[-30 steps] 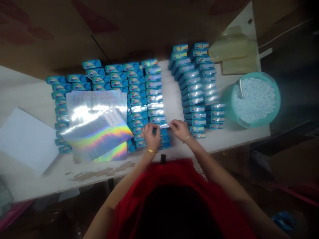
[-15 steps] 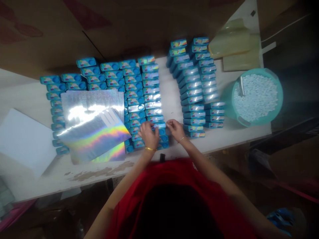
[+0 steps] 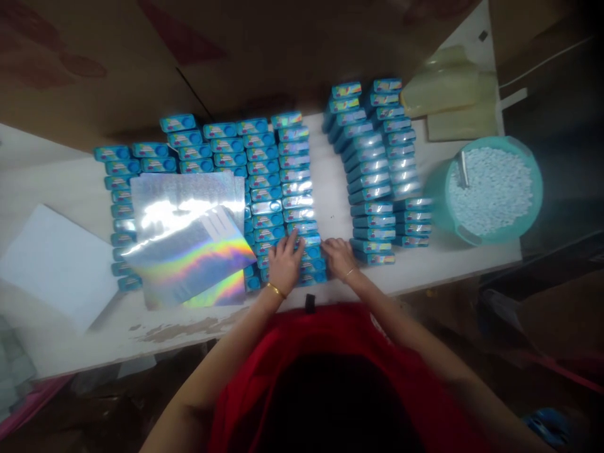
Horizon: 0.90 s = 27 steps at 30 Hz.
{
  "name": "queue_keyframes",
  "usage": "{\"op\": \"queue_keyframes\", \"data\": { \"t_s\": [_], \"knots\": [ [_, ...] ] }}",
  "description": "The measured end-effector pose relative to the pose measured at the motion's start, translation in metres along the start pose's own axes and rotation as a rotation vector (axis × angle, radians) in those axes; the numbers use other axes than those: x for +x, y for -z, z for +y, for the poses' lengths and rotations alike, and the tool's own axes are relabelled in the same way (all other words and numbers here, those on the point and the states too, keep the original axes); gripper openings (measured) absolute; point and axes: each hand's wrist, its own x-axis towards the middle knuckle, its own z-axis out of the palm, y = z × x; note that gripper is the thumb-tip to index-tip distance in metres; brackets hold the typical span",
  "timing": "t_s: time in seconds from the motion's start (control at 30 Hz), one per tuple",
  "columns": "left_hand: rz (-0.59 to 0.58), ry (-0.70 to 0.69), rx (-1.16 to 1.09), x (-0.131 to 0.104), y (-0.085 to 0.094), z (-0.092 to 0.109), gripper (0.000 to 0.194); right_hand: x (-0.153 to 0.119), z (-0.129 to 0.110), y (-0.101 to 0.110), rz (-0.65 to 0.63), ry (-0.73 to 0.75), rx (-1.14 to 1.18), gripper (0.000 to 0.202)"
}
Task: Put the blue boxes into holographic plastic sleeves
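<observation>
Small blue containers with printed tops stand in tight columns on the white table [image 3: 330, 189]. My left hand [image 3: 285, 263] lies with outstretched fingers over the near end of the rightmost column of the left block. By its fingertips is a container [image 3: 309, 240] with a shiny strip on top; nearer ones, such as this container [image 3: 313, 253], show blue tops. At that column's right side is my right hand [image 3: 338, 257], its fingers bent and drawn together. Whatever those fingers may pinch is too small to make out. Shiny holographic sheets [image 3: 189, 239] overlap the containers left of my hands.
Two more columns of blue containers [image 3: 372, 182] stand to the right. Beyond them is a teal bucket [image 3: 535, 189] of small pale pieces with a metal scoop [image 3: 465, 168]. White paper [image 3: 59, 264] lies at left, yellowish translucent sheets [image 3: 443, 94] at back right. Cardboard [image 3: 283, 50] rises behind.
My left hand has flattened, its fingers stretching forward over the containers. My right hand has moved slightly down and in against the column's side. The whole view has shifted a little.
</observation>
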Motion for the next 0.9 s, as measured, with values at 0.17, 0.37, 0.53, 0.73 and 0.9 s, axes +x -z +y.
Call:
{"op": "queue_keyframes", "data": {
  "t_s": [0.17, 0.37, 0.53, 0.73, 0.9],
  "knots": [
    [0.297, 0.052, -0.178, -0.006, 0.058, -0.062, 0.033, 0.021, -0.031, 0.029, 0.288, -0.050, -0.033, 0.051],
    [0.394, 0.312, 0.011, -0.013, 0.120, -0.174, 0.031, 0.072, -0.171, 0.010, 0.169, 0.455, 0.091, 0.048],
    [0.106, 0.265, 0.117, -0.004, 0.112, -0.205, 0.027, 0.110, -0.229, -0.034, 0.015, 0.535, 0.003, 0.048],
    [0.158, 0.262, 0.212, -0.005, 0.101, -0.199, 0.035, 0.113, -0.221, -0.044, 0.055, 0.526, 0.002, 0.045],
    [0.107, 0.232, 0.272, -0.003, 0.104, -0.198, 0.033, 0.111, -0.218, -0.048, 0.103, 0.533, -0.002, 0.043]
  ]
}}
